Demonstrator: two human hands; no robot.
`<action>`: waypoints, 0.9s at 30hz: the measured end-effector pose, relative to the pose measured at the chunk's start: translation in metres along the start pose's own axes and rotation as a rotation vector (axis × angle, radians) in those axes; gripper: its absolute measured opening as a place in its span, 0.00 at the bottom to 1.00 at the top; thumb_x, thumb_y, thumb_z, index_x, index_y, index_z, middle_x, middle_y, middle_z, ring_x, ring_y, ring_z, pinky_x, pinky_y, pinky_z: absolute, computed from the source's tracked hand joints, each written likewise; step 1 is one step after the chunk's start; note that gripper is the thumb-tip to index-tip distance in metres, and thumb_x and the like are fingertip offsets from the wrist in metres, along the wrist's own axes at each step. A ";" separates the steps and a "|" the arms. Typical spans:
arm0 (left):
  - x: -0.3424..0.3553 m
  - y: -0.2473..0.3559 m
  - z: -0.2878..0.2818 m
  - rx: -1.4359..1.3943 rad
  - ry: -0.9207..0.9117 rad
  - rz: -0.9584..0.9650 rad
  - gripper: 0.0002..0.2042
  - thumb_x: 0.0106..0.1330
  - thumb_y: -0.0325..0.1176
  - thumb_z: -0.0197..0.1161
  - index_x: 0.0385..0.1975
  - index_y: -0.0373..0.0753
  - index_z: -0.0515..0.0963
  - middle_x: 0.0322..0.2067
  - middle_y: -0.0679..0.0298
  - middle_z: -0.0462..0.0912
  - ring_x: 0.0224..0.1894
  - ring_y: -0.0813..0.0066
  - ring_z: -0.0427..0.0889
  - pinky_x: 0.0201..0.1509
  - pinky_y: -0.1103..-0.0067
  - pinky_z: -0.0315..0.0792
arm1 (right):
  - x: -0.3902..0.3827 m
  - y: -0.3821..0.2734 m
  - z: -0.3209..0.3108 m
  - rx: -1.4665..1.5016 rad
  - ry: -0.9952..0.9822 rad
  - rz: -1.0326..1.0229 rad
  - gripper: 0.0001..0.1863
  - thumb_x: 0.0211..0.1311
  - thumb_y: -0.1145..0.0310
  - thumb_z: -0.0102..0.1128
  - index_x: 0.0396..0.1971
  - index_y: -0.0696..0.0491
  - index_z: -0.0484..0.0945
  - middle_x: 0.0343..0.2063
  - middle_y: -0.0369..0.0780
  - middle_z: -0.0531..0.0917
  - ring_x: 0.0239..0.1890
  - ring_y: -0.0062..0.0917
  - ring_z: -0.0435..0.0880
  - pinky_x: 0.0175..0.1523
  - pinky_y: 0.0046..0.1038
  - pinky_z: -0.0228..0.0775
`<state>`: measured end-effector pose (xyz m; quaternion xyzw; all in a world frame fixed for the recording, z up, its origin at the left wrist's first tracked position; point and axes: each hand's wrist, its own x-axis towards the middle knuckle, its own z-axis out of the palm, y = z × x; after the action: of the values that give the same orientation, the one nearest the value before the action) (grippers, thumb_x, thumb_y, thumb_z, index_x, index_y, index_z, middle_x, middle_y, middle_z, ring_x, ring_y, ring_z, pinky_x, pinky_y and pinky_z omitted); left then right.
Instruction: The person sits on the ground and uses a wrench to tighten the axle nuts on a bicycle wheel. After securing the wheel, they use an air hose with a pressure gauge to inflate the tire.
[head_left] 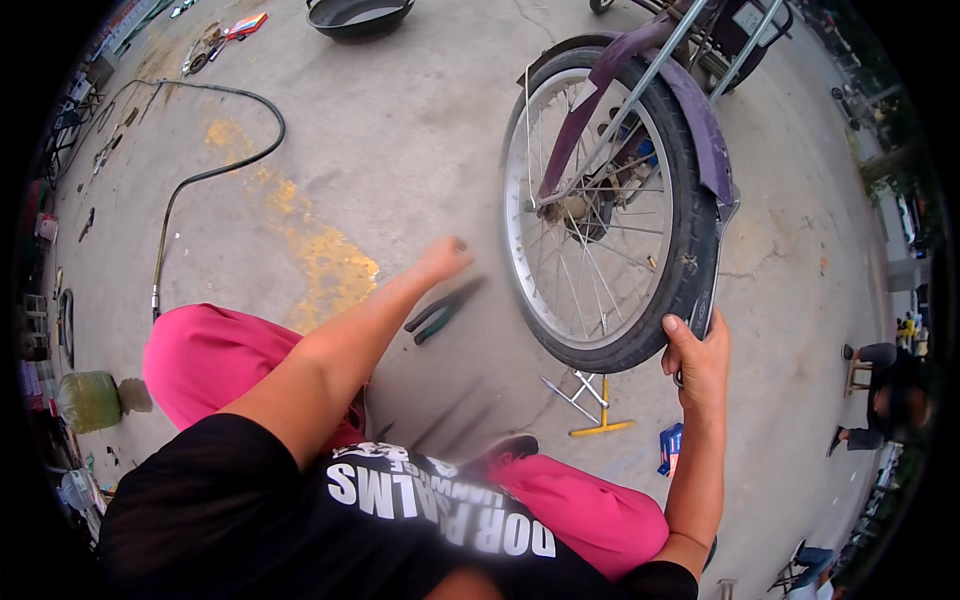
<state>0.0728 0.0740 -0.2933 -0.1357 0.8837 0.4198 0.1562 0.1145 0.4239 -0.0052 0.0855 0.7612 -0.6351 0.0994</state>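
Observation:
A spoked wheel with a black tyre (672,290) stands in front of me, under a purple mudguard (705,130). At the tyre's lower right edge, my right hand (700,358) is closed on a long metal tool (712,275) that lies along the tyre; its exact kind is unclear. My left hand (445,258) is left of the wheel, apart from it, with the fingers curled and slightly blurred. Whatever they may hold is hidden. Just below that hand, a pair of pliers (436,318) with dark green handles lies on the ground.
Below the wheel lie a yellow T-handle wrench (603,424), a silver tool (575,400) and a blue box (671,448). A black hose (250,95) curves across the left. A black basin (360,20) is at the far side. Someone sits (885,395) at the right.

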 end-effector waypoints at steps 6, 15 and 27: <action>0.026 0.253 -0.112 -0.685 0.116 0.669 0.27 0.69 0.50 0.51 0.54 0.30 0.70 0.42 0.59 0.78 0.45 0.73 0.76 0.48 0.75 0.71 | -0.003 -0.003 -0.012 -0.035 0.020 0.039 0.21 0.48 0.63 0.73 0.35 0.58 0.71 0.17 0.34 0.73 0.11 0.15 0.67 0.17 0.19 0.59; 0.049 0.317 -0.141 -0.691 -0.437 0.665 0.28 0.65 0.63 0.51 0.37 0.38 0.72 0.25 0.65 0.76 0.26 0.77 0.79 0.32 0.82 0.74 | -0.062 -0.029 -0.023 -0.169 0.214 -0.286 0.20 0.72 0.53 0.43 0.41 0.60 0.67 0.19 0.41 0.76 0.11 0.15 0.66 0.17 0.17 0.57; 0.051 0.317 -0.117 -0.832 -0.234 0.652 0.28 0.63 0.62 0.55 0.33 0.36 0.77 0.17 0.67 0.72 0.19 0.80 0.72 0.25 0.81 0.67 | -0.013 -0.016 0.081 -0.709 -0.299 0.274 0.13 0.70 0.65 0.48 0.32 0.60 0.73 0.14 0.35 0.70 0.15 0.16 0.66 0.21 0.23 0.60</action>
<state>-0.1106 0.1701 -0.0209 0.1428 0.6160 0.7732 0.0484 0.1269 0.3417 -0.0004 0.0533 0.8916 -0.3197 0.3162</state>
